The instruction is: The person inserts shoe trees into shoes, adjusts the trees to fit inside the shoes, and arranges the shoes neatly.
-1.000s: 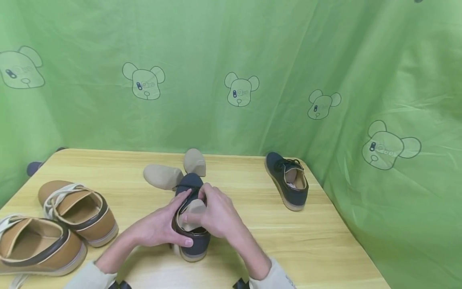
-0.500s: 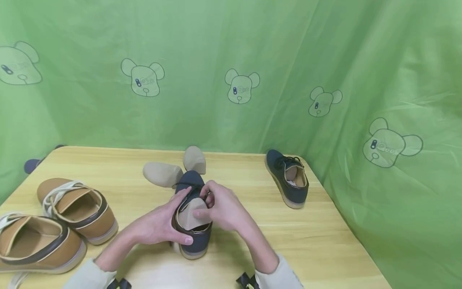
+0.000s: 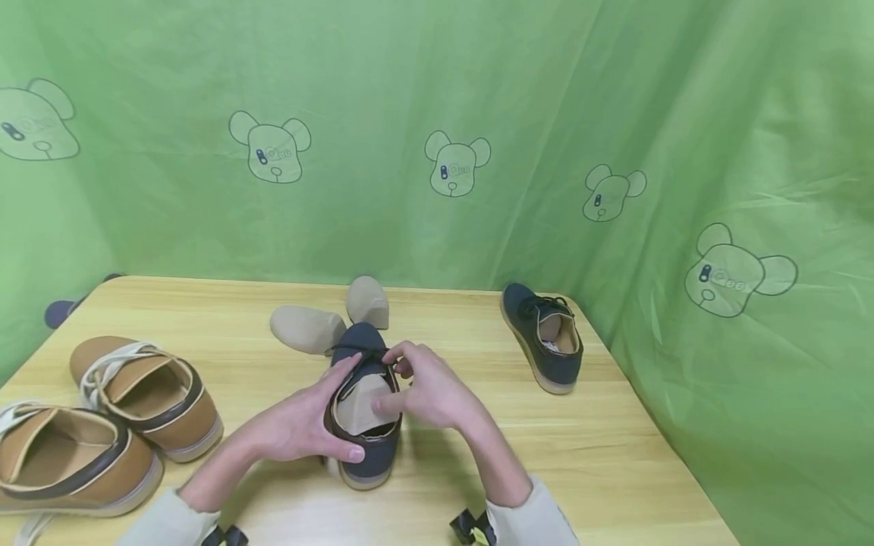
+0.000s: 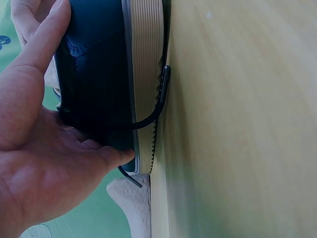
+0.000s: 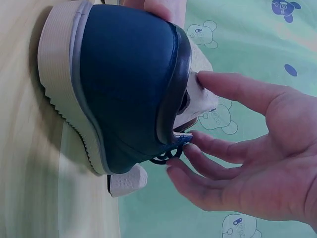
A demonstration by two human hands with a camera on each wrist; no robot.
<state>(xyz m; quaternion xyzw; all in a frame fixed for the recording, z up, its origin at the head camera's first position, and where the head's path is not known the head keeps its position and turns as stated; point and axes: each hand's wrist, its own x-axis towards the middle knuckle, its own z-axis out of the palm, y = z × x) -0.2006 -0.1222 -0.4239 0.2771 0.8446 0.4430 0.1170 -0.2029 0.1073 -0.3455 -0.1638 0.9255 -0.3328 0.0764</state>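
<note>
A navy lace-up shoe stands on the table, toe pointing away, between both hands. My left hand grips its left side, thumb at the heel and fingers toward the laces. Inside the opening sits a beige shoe insert, partly sticking out in the right wrist view. My right hand is at the shoe's right side. Its thumb touches the insert, while its curled fingers hold the edge of the lace flap. A dark lace hangs over the sole in the left wrist view.
Two loose beige inserts lie beyond the shoe's toe. Another navy shoe stands at the back right. Two tan shoes with white laces stand at the left. A green curtain hangs behind the wooden table.
My right hand has shifted slightly right across the insert, its thumb moving toward the opening's right edge. More of the insert shows. My left hand keeps its hold on the navy shoe.
</note>
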